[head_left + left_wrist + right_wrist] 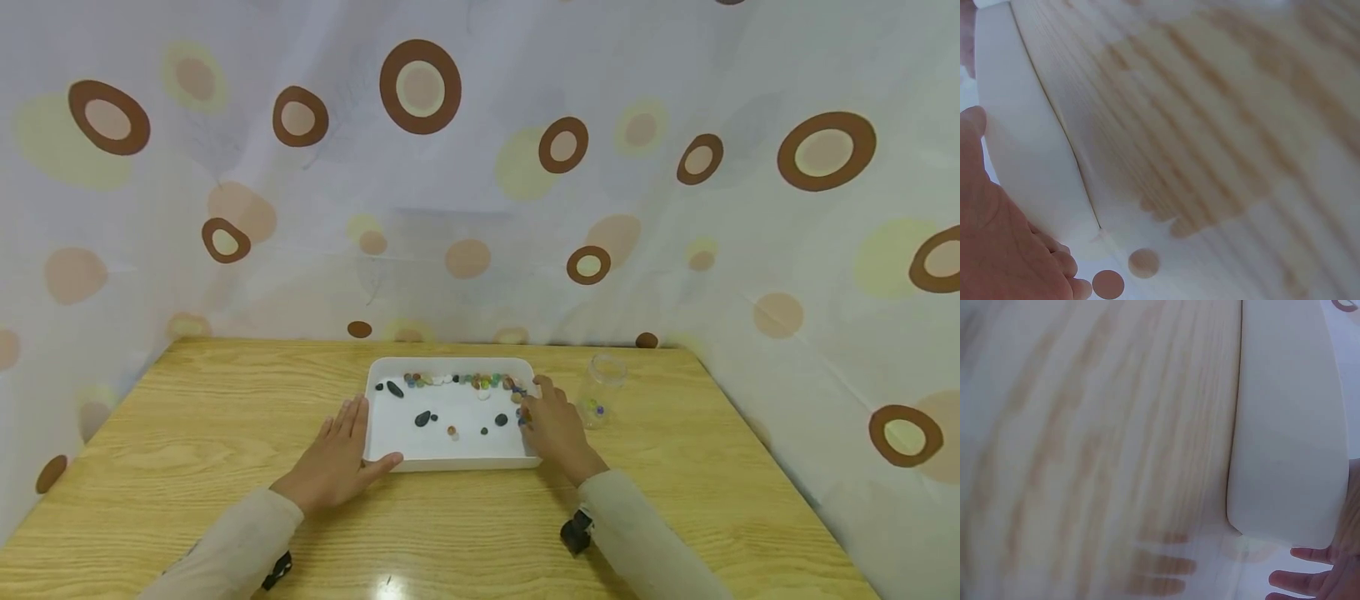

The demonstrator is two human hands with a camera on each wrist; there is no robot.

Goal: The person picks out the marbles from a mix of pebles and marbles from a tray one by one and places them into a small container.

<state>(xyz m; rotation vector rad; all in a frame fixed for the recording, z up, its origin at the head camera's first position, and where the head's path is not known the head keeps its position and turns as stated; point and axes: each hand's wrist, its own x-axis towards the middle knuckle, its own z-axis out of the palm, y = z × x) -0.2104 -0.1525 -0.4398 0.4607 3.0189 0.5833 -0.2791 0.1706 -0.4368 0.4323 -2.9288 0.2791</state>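
Observation:
A shallow white tray lies on the table with small stones in it. Straight fingers of my left hand lie along its left side, and the thumb rests on the front rim. My right hand reaches over the tray's right side, its thumb and a finger apart, close to blue and brown stones. In the right wrist view its other fingers stretch out past the tray's corner. Colored stones form a row along the back wall. Several dark stones lie scattered across the tray floor.
A clear jar stands just right of the tray, beside the right hand, with a few colored pieces at its bottom. The wood-grain table meets a patterned sheet behind and at both sides.

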